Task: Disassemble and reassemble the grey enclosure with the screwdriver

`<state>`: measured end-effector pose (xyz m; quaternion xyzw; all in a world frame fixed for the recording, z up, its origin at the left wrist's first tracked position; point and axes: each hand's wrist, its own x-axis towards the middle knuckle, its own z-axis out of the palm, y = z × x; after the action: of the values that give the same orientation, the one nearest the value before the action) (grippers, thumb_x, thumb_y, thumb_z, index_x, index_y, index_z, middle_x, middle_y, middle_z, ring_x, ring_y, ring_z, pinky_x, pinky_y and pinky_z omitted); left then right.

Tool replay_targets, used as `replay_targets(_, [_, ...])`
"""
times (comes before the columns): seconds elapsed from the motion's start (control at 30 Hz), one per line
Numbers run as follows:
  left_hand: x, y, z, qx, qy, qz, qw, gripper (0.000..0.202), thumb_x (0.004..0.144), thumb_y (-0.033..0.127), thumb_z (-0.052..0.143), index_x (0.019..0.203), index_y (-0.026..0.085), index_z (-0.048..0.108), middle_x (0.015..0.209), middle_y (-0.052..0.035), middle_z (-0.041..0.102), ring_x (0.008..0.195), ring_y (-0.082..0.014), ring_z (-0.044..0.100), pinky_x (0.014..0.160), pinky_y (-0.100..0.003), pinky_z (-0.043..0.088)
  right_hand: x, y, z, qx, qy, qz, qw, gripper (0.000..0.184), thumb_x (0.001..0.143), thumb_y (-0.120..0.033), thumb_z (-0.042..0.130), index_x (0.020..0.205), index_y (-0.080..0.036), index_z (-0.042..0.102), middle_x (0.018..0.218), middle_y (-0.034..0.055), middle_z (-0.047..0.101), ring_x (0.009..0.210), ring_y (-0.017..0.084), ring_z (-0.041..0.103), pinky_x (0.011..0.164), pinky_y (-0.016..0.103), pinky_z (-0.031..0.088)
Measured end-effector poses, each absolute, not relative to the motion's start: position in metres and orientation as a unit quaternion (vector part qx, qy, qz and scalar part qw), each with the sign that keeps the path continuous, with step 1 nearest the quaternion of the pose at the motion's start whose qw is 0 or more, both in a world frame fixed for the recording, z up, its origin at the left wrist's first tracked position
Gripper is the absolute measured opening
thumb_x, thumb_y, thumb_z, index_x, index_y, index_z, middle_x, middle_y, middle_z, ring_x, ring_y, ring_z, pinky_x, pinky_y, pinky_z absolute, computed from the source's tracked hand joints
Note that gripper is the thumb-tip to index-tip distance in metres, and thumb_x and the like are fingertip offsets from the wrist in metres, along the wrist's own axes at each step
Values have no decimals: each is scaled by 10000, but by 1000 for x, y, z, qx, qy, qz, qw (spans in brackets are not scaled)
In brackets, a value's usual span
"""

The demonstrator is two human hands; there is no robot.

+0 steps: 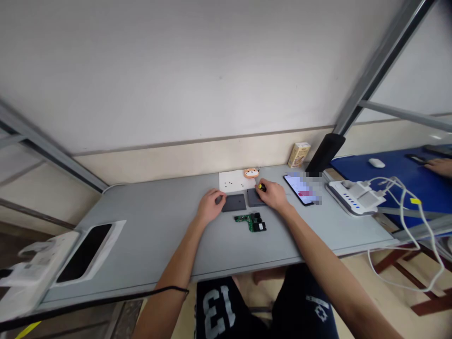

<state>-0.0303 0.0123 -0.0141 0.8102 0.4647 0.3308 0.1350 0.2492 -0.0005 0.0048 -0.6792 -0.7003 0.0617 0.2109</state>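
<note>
My left hand pinches the left edge of a flat dark grey cover panel lying on the desk. In my right hand is a small screwdriver with a yellow and black handle; its tip is hidden. Under that hand lies a second dark grey casing half, partly covered. Nearer to me rests a green circuit board with black connectors. Behind the panels, several tiny dark screws lie on a white sheet of paper.
An orange and white animal-face case sits on the paper's edge. To the right are a lit phone, a small box, a black cylinder and a power strip with cables. Another phone lies left. A co-worker's hand shows far right.
</note>
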Motion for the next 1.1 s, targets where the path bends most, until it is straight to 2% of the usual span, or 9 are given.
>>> replay_targets(0.23, [-34,16,-18,805,462,353,116,208,1014,282,513,983,215,708,1012,-53,717,1013,-217,626,961,-398,504,248,-3,4,-676,-693,70,241,304,985,-452,470,915,-238,673,830,43,761,781,216,655,648,302,274])
replay_targets(0.4, [-35,17,-18,791,476,365,117,273,1037,322,485,1167,230,706,1159,-61,735,1117,-231,615,1050,-451,482,244,-5,3,-667,-691,75,270,294,984,-435,468,900,-240,670,816,37,761,794,215,663,661,296,304])
replay_targets(0.5, [-36,17,-19,789,488,354,121,321,1050,354,454,1207,235,707,1127,-69,741,1119,-236,631,1043,-459,500,243,-5,2,-658,-693,84,282,287,984,-428,468,907,-239,669,815,40,761,804,217,666,680,291,331])
replay_targets(0.73, [-36,17,-19,794,498,331,110,330,1057,354,439,1172,227,721,1093,-79,735,1093,-239,638,1021,-442,508,240,-5,-1,-641,-696,80,314,278,989,-427,465,903,-237,649,831,28,742,780,203,647,691,288,348])
replay_targets(0.9, [-34,15,-19,815,465,332,101,289,1041,359,492,1207,225,688,1128,-71,727,1126,-247,570,1036,-447,482,238,-6,-1,-643,-707,45,291,263,993,-379,449,930,-225,652,1002,53,720,837,202,629,680,300,323])
replay_targets(1.0, [-34,14,-19,820,454,336,88,277,1033,348,505,1219,235,677,1198,-72,680,1159,-249,529,1059,-446,458,237,-5,0,-654,-706,38,271,275,1000,-382,439,953,-219,655,1014,61,695,816,198,612,659,308,303])
replay_targets(1.1, [-34,14,-20,824,452,332,82,258,1014,318,527,1200,228,683,1140,-81,649,1116,-249,529,1038,-439,459,237,-4,-1,-662,-702,39,259,284,1005,-391,437,964,-215,656,1003,67,676,814,199,602,651,310,294])
